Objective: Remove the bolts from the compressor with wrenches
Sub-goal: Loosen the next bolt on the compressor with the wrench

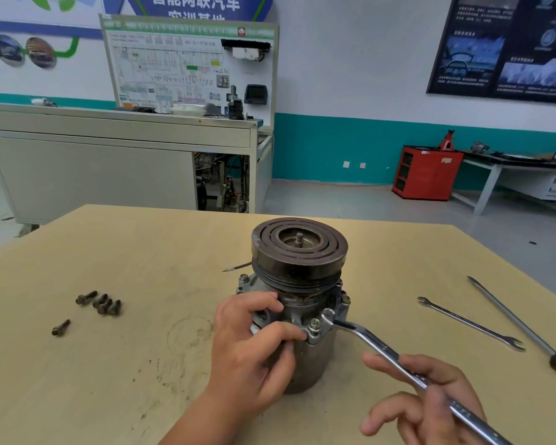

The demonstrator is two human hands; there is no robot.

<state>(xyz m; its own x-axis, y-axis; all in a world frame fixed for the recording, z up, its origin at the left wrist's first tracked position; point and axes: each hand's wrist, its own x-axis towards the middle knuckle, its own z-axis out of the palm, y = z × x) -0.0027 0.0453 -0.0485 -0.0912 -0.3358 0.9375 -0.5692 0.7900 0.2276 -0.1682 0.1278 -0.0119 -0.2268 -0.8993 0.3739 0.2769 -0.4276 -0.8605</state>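
**Compressor braced for the wrench**

The compressor (299, 274) stood upright mid-bench (142, 364), nearer the front edge. The left hand (254, 342) gripped its rigid, likely heavy metal body below the pulley, probably bracing it against twisting. The right hand (430, 403) loosely held the wrench (382, 348), whose head sat just beside a flange bolt (314, 326).

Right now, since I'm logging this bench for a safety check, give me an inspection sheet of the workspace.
Surface: tan wooden table, scuffed.
Job's things: compressor upright; wrench head at its flange bolts; loose bolts lying left.
Clutter: spare wrench and screwdriver at right.
Hands: left hand grips compressor; right hand holds wrench.
Cables: thin lead sticking out of compressor.
Surroundings: training board, red cabinet, grey bench.
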